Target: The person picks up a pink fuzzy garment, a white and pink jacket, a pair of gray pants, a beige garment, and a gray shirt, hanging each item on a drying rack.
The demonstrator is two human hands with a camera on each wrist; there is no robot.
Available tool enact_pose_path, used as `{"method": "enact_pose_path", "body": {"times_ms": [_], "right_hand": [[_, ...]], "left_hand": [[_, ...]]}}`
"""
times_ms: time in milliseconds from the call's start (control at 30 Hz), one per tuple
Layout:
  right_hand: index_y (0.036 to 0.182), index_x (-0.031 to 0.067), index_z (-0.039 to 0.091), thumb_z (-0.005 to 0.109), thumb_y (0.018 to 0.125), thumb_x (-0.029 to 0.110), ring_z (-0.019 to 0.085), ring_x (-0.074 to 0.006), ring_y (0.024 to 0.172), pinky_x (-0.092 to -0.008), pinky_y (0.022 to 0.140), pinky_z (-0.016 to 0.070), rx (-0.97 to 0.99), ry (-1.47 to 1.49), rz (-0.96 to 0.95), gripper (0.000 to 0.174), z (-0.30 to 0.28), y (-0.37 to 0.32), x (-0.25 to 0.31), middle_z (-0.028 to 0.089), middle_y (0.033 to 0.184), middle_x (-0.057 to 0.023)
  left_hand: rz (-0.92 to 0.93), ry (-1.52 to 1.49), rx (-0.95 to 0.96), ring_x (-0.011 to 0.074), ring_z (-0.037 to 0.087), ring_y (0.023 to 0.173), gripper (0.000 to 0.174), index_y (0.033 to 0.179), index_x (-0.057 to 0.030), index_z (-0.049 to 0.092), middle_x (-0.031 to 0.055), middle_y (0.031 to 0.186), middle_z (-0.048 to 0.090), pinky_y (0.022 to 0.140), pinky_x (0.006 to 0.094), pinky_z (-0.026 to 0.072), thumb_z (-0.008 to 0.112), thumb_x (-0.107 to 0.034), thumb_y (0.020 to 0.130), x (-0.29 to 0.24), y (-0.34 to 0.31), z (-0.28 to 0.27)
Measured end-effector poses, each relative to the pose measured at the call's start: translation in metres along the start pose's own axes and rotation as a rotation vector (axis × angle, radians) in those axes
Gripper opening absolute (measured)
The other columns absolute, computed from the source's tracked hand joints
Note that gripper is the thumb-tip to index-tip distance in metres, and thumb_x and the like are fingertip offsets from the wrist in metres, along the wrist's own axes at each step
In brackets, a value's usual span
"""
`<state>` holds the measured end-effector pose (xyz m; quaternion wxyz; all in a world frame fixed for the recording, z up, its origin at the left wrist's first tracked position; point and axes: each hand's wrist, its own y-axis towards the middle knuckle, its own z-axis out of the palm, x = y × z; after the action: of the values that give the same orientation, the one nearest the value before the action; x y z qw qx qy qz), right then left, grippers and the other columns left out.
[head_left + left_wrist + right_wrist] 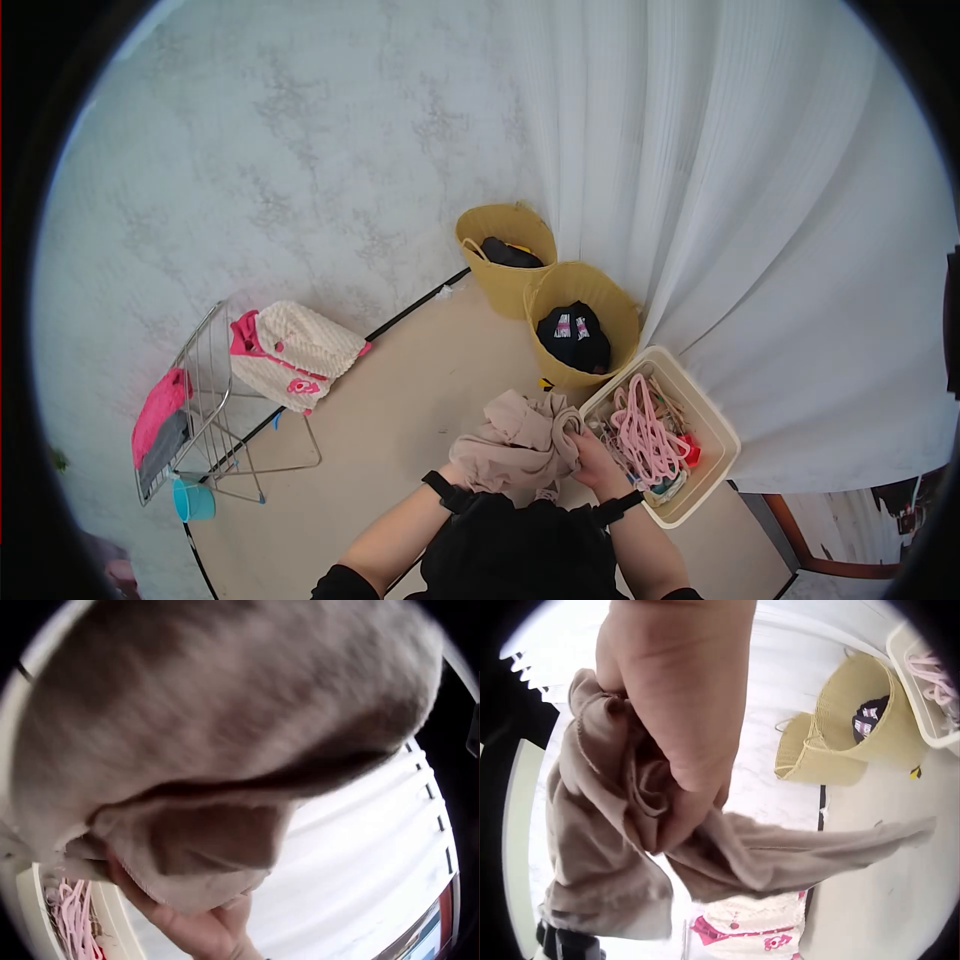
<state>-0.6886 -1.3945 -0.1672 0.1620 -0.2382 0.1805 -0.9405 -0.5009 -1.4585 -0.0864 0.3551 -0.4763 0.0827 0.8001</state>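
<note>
At waist height, just ahead of my view, the beige garment sits bunched between both hands. The right hand has its fingers curled tight into a fold of the cloth. The left hand is under the bundle, its fingers covered, so I cannot tell how they lie.

I judge this as gathering and sorting out the fabric. Next I would need a clear edge found and the cloth shaken loose.

Below is a beige floor with a white box of pink hangers, two yellow baskets of dark clothes, a white curtain and a drying rack by the marbled wall.
</note>
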Motion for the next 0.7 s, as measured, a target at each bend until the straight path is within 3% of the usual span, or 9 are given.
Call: {"method": "enact_pose_path", "body": {"times_ms": [167, 267, 367, 433, 467, 533, 600, 667, 700], "right_hand": [[0.124, 0.0044, 0.052, 0.056, 0.093, 0.007, 0.063, -0.0222, 0.103, -0.0357, 0.086, 0.0537, -0.242, -0.108, -0.215, 0.032, -0.023, 0.064, 0.039, 0.064, 0.115, -0.0096], [0.122, 0.0046, 0.055, 0.053, 0.093, 0.003, 0.061, -0.0199, 0.106, -0.0355, 0.089, 0.0524, -0.368, 0.148, -0.249, 0.029, -0.044, 0.102, 0.067, 0.062, 0.116, -0.0085], [0.125, 0.0057, 0.051, 0.055, 0.092, 0.006, 0.062, -0.0229, 0.104, -0.0385, 0.089, 0.0522, -0.46, 0.394, -0.375, 0.034, -0.085, 0.151, 0.087, 0.061, 0.116, -0.0106], [0.125, 0.0056, 0.051, 0.056, 0.091, 0.005, 0.062, -0.0223, 0.103, -0.0375, 0.088, 0.0523, -0.527, 0.377, -0.435, 0.034, -0.108, 0.186, 0.104, 0.061, 0.114, -0.0102], [0.124, 0.0056, 0.052, 0.057, 0.09, 0.004, 0.062, -0.0216, 0.101, -0.0365, 0.086, 0.0524, -0.564, 0.349, -0.483, 0.034, -0.12, 0.199, 0.11, 0.062, 0.113, -0.0098], [0.125, 0.0056, 0.051, 0.058, 0.09, 0.005, 0.061, -0.0222, 0.103, -0.0396, 0.089, 0.0511, -0.707, 0.208, -0.461, 0.036, -0.153, 0.228, 0.116, 0.061, 0.116, -0.0091], [0.126, 0.0057, 0.05, 0.058, 0.089, 0.006, 0.06, -0.0228, 0.105, -0.0428, 0.092, 0.0498, -0.831, 0.08, -0.438, 0.038, -0.187, 0.259, 0.109, 0.059, 0.118, -0.0084], [0.124, 0.0056, 0.051, 0.064, 0.085, 0.001, 0.062, -0.0173, 0.096, -0.0287, 0.082, 0.0509, -0.981, 0.082, -0.525, 0.042, -0.222, 0.29, 0.1, 0.063, 0.108, -0.0074], [0.124, 0.0056, 0.051, 0.064, 0.085, 0.001, 0.062, -0.0173, 0.096, -0.0287, 0.082, 0.0509, -1.002, 0.1, -0.521, 0.042, -0.234, 0.3, 0.095, 0.063, 0.108, -0.0074]], "left_hand": [[-0.217, 0.022, 0.099, 0.0156, 0.053, 0.111, 0.04, 0.132, -0.013, 0.046, 0.0028, 0.124, 0.053, 0.101, 0.0293, 0.0407, 0.055, -0.023, 0.094, 0.027, 0.104, -0.06], [-0.37, 0.007, 0.175, 0.0172, 0.054, 0.111, 0.043, 0.133, -0.014, 0.047, 0.0033, 0.125, 0.054, 0.101, 0.0298, 0.0407, 0.057, -0.023, 0.093, 0.049, 0.18, -0.114], [-0.47, -0.02, 0.268, 0.0183, 0.055, 0.11, 0.044, 0.134, -0.0146, 0.047, 0.0037, 0.126, 0.054, 0.101, 0.0301, 0.0407, 0.058, -0.023, 0.092, 0.081, 0.267, -0.164], [0.147, 0.962, 0.592, 0.0223, 0.058, 0.102, 0.04, 0.123, -0.0128, 0.06, 0.0063, 0.116, 0.061, 0.094, 0.0318, 0.0456, 0.06, -0.033, 0.089, 0.11, 0.327, -0.184], [0.122, 0.939, 0.597, 0.0223, 0.058, 0.102, 0.04, 0.123, -0.0128, 0.06, 0.0063, 0.116, 0.061, 0.094, 0.0318, 0.0456, 0.06, -0.033, 0.089, 0.125, 0.353, -0.188], [-0.219, 0.424, 0.389, 0.0245, 0.059, 0.099, 0.032, 0.11, -0.0146, 0.068, 0.0079, 0.109, 0.063, 0.086, 0.0323, 0.0498, 0.057, -0.036, 0.088, 0.148, 0.399, -0.192], [-0.287, 0.523, 0.399, 0.0232, 0.059, 0.1, 0.032, 0.114, -0.0164, 0.066, 0.0081, 0.109, 0.063, 0.089, 0.0323, 0.0477, 0.055, -0.034, 0.09, 0.187, 0.437, -0.224], [-0.335, 0.633, 0.436, 0.022, 0.059, 0.1, 0.031, 0.117, -0.0182, 0.064, 0.0083, 0.108, 0.064, 0.092, 0.0323, 0.0455, 0.052, -0.032, 0.092, 0.208, 0.465, -0.235], [-0.59, 0.224, 0.153, 0.0224, 0.055, 0.11, 0.034, 0.125, -0.0134, 0.055, 0.0099, 0.118, 0.058, 0.1, 0.0353, 0.0397, 0.047, -0.028, 0.095, 0.21, 0.471, -0.227]]}}
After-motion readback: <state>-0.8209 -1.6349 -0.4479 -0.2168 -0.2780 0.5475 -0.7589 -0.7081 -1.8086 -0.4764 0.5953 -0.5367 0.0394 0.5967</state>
